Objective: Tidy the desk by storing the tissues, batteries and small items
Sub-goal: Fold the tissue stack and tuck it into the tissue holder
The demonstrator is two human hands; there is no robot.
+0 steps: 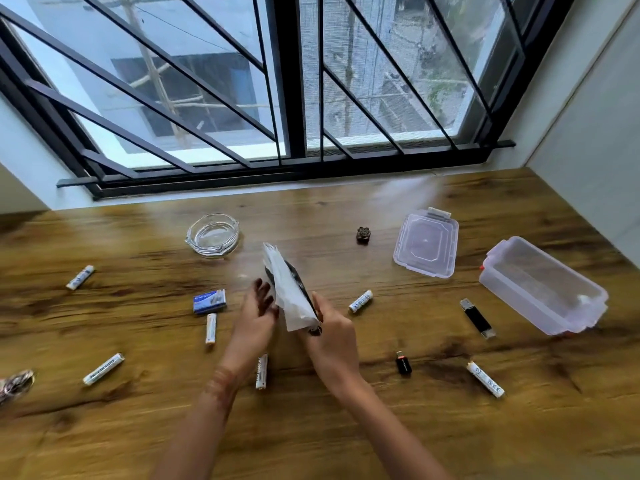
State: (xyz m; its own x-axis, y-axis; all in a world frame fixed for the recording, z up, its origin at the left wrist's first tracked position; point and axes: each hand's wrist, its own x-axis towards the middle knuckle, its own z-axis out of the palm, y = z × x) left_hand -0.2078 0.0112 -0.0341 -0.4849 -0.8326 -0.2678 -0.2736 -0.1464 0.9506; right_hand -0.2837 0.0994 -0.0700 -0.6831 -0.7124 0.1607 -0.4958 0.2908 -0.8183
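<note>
- The right hand (332,337) grips the lower end of the tissue pack (289,292). The pack is held tilted above the middle of the tabletop (304,431). The left hand (258,308) has its fingers nearly straight and touches the side of the pack.
- The pack is white, thin and soft, with a slightly crinkled look. Something dark and glossy lies against its back, and I cannot tell what it is. Held only at one end, such a limp thing may fold or slide out of the grip.
- The box (542,285), at 3 o'clock from the hands, is of clear hard plastic, long, with rounded corners, and stands open. It looks light, so a careless push with the pack could shift it. Its flat lid (426,242) lies apart at 2 o'clock.
- The batteries are smooth white cylinders. One battery (360,301) lies near the right hand at 3 o'clock, and another battery (262,374) lies just beside the left wrist. A passing arm could set them rolling.
- The glass ashtray (212,234) at 11 o'clock is thick, round and breakable.
- The tabletop has a wood grain and looks smooth, so round things would not stop easily.
</note>
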